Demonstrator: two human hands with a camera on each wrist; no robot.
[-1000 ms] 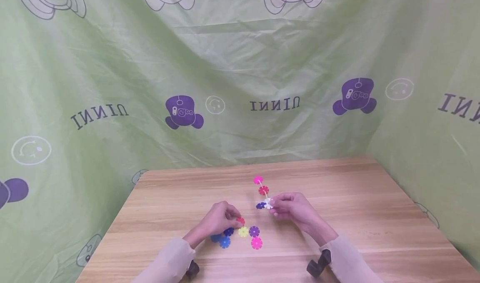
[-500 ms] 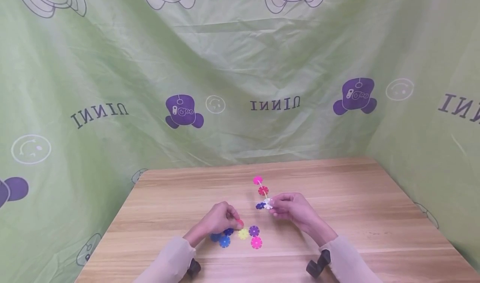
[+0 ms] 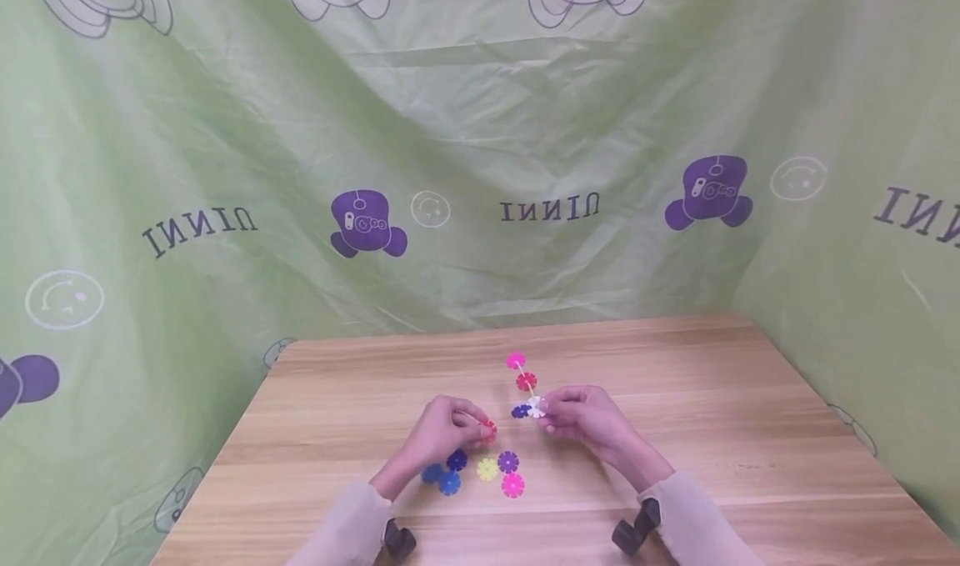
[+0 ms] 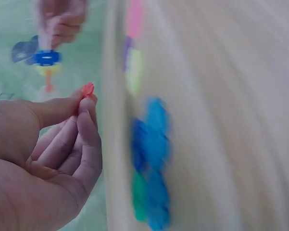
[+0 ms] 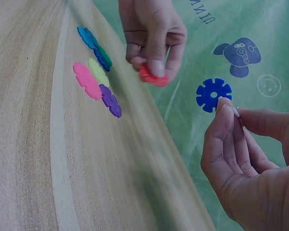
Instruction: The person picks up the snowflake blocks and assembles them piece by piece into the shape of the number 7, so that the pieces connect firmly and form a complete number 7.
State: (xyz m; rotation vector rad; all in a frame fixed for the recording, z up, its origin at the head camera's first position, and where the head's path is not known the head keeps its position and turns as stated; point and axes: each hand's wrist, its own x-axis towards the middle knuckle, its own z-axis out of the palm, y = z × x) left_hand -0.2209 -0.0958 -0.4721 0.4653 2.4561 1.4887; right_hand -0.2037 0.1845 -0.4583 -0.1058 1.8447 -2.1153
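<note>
Red disc (image 3: 490,431), notched round its rim, is pinched between the thumb and fingers of the left hand (image 3: 442,428), raised over the middle of the tabletop (image 3: 360,399). To its right, the right hand (image 3: 588,416) has thumb and fingers clamped on a white disc (image 3: 536,408), part of a linked chain held in the air. A dark blue disc (image 3: 521,412) joins the white one on its left; a second red disc (image 3: 527,381) and a bright pink disc (image 3: 516,361) stand farther along, toward the far side, with pale pieces seen edge-on between them. The disc in the left hand is apart from this chain.

Nearer than both hands, loose discs lie in two groups on the wood. The left group has a navy disc (image 3: 457,461), two light blue discs (image 3: 449,483) and a green disc (image 5: 100,50), which the right wrist view shows partly covered. The right group has a yellow disc (image 3: 487,469), a purple disc (image 3: 508,463) to its right and a hot pink disc (image 3: 513,485) at the near side.

Beyond the far edge hangs a green cloth (image 3: 525,116) printed with purple figures, smiling faces and reversed lettering.
</note>
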